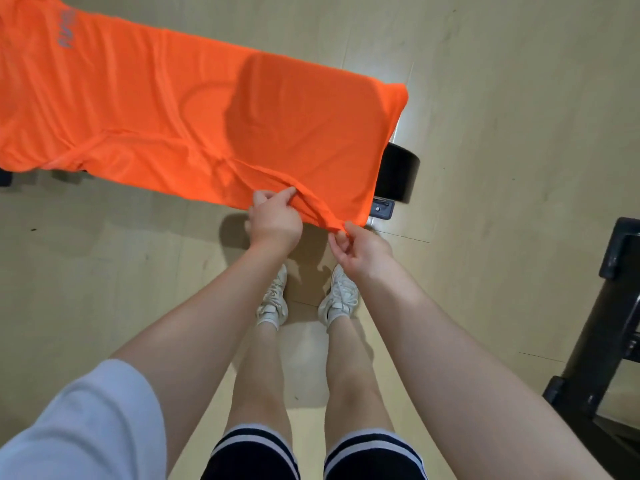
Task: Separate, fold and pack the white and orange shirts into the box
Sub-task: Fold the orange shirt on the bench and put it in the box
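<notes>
An orange shirt with grey lettering at its far left end lies spread over a long narrow surface that it hides. My left hand pinches a fold of the shirt's near edge. Just to its right, my right hand pinches the near corner of the same hem. No white shirt and no box are in view.
A black round part and a dark bracket stick out under the shirt's right end. A black frame stands at the right edge. I stand on a pale wooden floor, my white shoes below the hands.
</notes>
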Tool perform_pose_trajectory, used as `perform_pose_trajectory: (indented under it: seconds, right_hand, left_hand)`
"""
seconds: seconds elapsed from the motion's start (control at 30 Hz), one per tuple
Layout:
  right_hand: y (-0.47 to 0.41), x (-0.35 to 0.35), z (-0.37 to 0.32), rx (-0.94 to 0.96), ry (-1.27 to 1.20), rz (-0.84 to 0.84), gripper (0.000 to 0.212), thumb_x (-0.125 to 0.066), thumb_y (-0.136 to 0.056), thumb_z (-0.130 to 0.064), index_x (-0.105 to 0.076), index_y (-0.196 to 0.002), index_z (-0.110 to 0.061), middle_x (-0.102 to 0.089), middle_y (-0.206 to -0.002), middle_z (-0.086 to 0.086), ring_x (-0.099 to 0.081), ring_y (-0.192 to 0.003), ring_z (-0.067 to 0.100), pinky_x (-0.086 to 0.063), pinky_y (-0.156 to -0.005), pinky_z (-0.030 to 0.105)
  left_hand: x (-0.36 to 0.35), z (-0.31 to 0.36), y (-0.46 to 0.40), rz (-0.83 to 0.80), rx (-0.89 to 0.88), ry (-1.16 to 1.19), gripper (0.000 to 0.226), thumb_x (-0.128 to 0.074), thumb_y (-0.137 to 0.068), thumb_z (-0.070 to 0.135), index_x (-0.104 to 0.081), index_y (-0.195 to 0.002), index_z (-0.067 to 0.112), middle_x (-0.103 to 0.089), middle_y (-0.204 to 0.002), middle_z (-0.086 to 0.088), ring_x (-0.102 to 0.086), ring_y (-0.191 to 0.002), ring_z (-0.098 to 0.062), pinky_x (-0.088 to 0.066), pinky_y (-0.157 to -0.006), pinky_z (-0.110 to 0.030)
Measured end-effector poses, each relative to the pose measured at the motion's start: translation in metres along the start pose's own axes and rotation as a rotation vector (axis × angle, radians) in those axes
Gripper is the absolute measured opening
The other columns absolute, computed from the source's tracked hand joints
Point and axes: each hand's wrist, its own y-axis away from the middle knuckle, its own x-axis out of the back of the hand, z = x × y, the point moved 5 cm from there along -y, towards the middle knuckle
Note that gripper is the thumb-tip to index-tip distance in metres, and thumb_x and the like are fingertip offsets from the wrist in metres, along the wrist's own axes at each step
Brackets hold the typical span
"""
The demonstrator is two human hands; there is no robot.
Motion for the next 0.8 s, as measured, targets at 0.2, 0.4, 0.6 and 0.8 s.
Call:
perform_pose_trajectory:
  seconds: [0.2, 0.4, 0.6, 0.8]
  right_hand:
    - [0.013, -0.013, -0.038, 0.231, -0.076, -0.091, 0.022, -0.052, -0.093, -0.012, -0.048, -0.114, -0.007, -0.052, -0.074, 0.006, -0.053, -0.051, 0.012, -0.057, -0.064, 0.030]
    - [0.015, -0.018, -0.032, 1.009, 1.124, 0.002, 0.026, -0.056, -0.088, -0.023, -0.059, -0.112, -0.014, -0.052, -0.112, 0.003, -0.050, -0.107, 0.021, -0.041, -0.098, 0.037]
    - [0.011, -0.037, -0.045, 1.129, 1.238, 0.208, 0.047, -0.058, -0.087, -0.033, -0.045, -0.130, -0.019, -0.047, -0.129, 0.007, -0.043, -0.117, 0.026, -0.031, -0.099, 0.036]
    - [0.004, -0.048, -0.056, 1.184, 1.306, 0.174, 0.019, -0.055, -0.089, -0.029, -0.063, -0.093, -0.012, -0.056, -0.105, 0.010, -0.047, -0.103, 0.030, -0.030, -0.084, 0.032]
  left_hand:
    - [0.015, 0.004, -0.014, 0.069, -0.214, -0.254, 0.046, -0.039, -0.092, 0.012, -0.046, -0.134, 0.028, -0.038, -0.133, -0.010, -0.037, -0.120, -0.031, -0.024, -0.106, -0.037]
    - [0.019, 0.005, -0.030, 0.079, -0.429, -0.331, 0.040, -0.045, -0.092, 0.015, -0.050, -0.132, 0.021, -0.045, -0.121, -0.017, -0.043, -0.112, -0.034, -0.035, -0.094, -0.040]
    - [0.025, 0.004, -0.036, 0.092, -0.554, -0.326, 0.034, -0.044, -0.095, 0.019, -0.052, -0.128, 0.018, -0.047, -0.119, -0.014, -0.049, -0.107, -0.032, -0.043, -0.082, -0.040]
    - [0.044, 0.009, -0.050, 0.153, -0.500, -0.435, 0.035, -0.045, -0.092, 0.013, -0.047, -0.127, 0.015, -0.034, -0.136, -0.014, -0.048, -0.110, -0.035, -0.043, -0.081, -0.044]
